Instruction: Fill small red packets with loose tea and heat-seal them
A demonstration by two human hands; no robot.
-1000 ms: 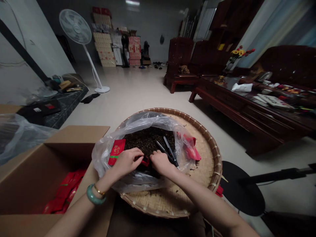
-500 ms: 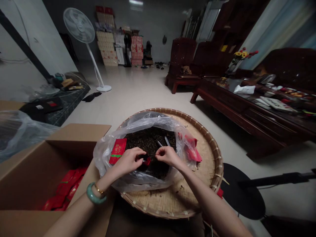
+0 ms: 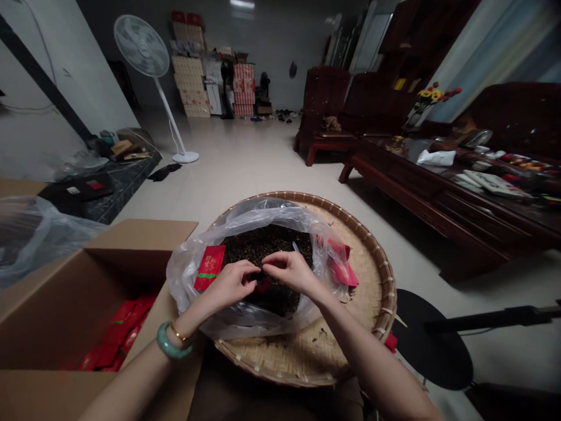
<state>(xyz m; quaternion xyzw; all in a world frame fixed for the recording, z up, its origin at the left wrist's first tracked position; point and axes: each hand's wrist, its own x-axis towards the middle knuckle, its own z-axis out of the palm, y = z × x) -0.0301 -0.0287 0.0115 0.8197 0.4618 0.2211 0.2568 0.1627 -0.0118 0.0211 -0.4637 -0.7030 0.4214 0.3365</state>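
My left hand is closed on a small red packet, mostly hidden and in shadow below the fingers. Right beside it, at the packet's upper end, my right hand has its fingertips pinched together; whatever lies between them is too small to make out. Both hands are over dark loose tea leaves in an open clear plastic bag. A flat red tea packet with gold writing and a green band rests on the bag's left side. Behind my right hand a metal tool sticks out of the leaves.
The bag sits on a round woven bamboo tray, with red packets at its right. An open cardboard box holding red packets stands at left. A black round stand base is at right.
My right hand has moved left, from above the leaves to the packet, and its fingertips now meet those of my left hand. My left hand has hardly moved.
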